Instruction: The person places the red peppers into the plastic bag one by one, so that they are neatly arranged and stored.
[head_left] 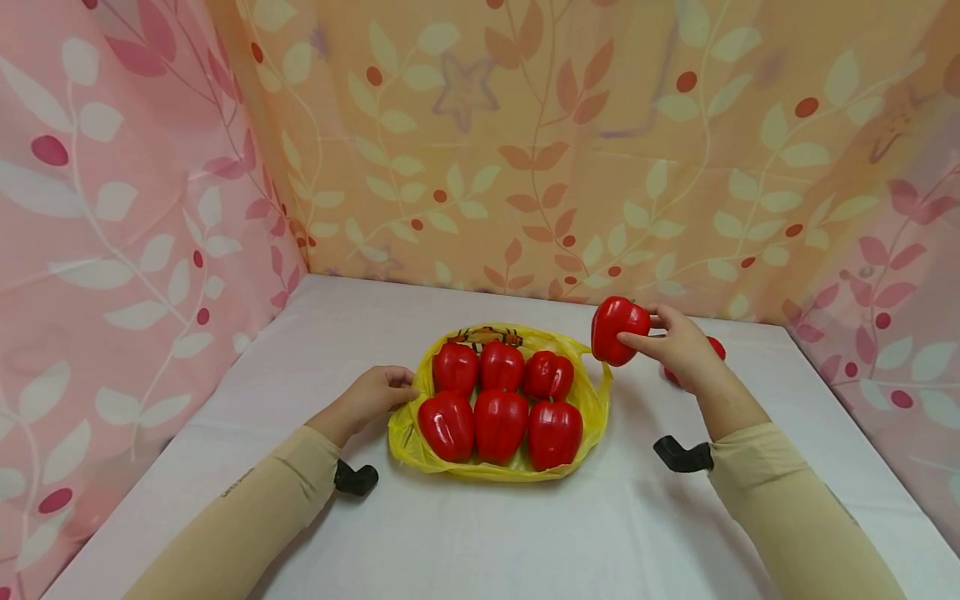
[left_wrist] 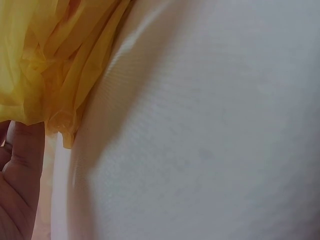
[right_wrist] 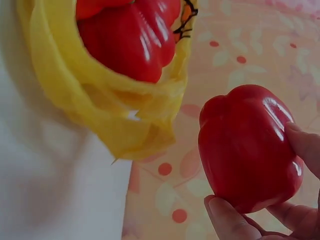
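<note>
Several red bell peppers (head_left: 501, 427) sit in two rows inside a spread yellow plastic bag (head_left: 405, 446). At the bag's left edge, my left hand (head_left: 377, 390) pinches the plastic; the left wrist view shows gathered folds of the bag (left_wrist: 55, 65) against a finger. Off the bag's right side, my right hand (head_left: 681, 348) grips another red bell pepper (head_left: 615, 331) between thumb and fingers, raised above the table. The right wrist view has this held pepper (right_wrist: 250, 150) with its glossy side facing the camera.
A further red item (head_left: 717, 347) lies on the white tabletop (head_left: 487, 542), mostly hidden behind my right hand. A patterned orange cloth (head_left: 525, 167) stands behind the table, with pink cloth (head_left: 112, 250) at the sides. Black pieces (head_left: 681, 455) jut from both cuffs.
</note>
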